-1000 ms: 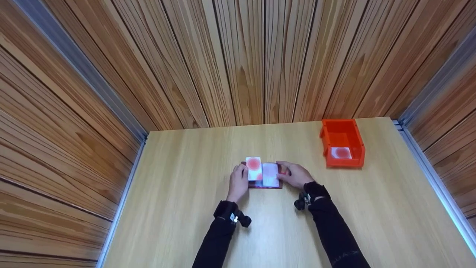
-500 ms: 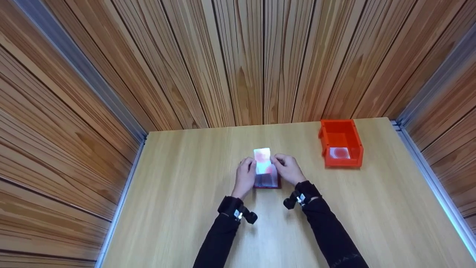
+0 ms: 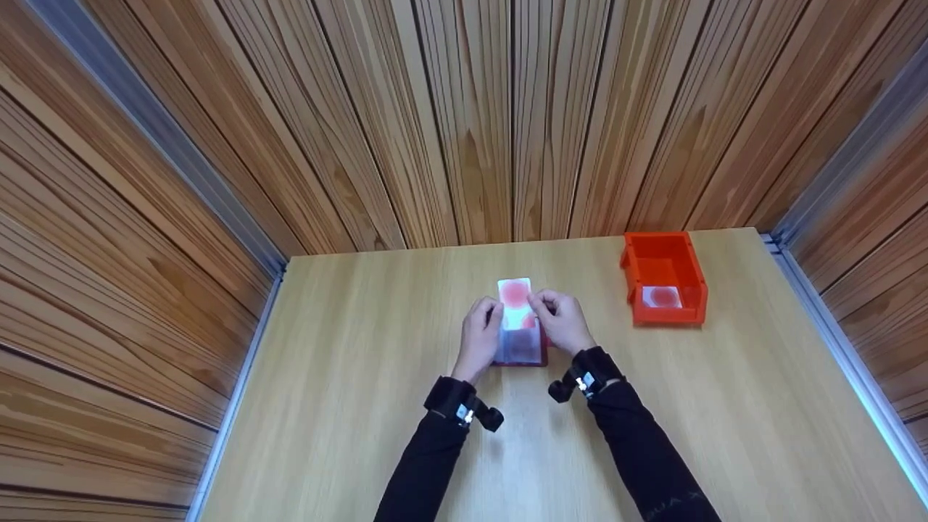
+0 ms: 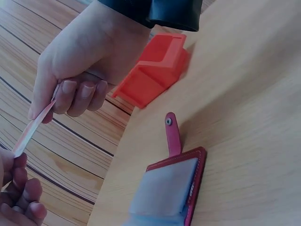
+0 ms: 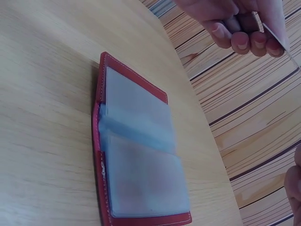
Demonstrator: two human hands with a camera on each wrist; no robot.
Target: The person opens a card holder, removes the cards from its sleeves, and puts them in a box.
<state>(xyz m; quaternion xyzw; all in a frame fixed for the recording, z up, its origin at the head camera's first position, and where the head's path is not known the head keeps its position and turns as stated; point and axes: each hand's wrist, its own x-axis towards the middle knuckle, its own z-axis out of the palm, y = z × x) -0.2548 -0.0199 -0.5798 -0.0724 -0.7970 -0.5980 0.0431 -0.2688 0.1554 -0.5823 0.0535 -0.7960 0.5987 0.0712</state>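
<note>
Above the table, a white card (image 3: 515,293) with red round spots is held between both hands. My left hand (image 3: 479,338) pinches its left edge and my right hand (image 3: 566,323) pinches the right one. Seen edge-on, the card (image 4: 32,129) is a thin strip in the left wrist view. Below it, a red card holder (image 3: 520,354) lies spread on the table, partly covered by the card in the head view. Clear plastic sleeves (image 5: 141,176) fill the holder's inside in the right wrist view. A snap strap (image 4: 173,139) sticks out from one side.
At the back right of the table stands an orange-red bin (image 3: 670,317) with a similar spotted card (image 3: 661,296) inside. Wooden plank walls (image 3: 478,145) enclose the table at the back and sides, with metal rails (image 3: 855,362) along the side edges.
My right hand has gone from the card holder's right side to the card and pinches it. The card, with my left hand, has moved right and farther from the body.
</note>
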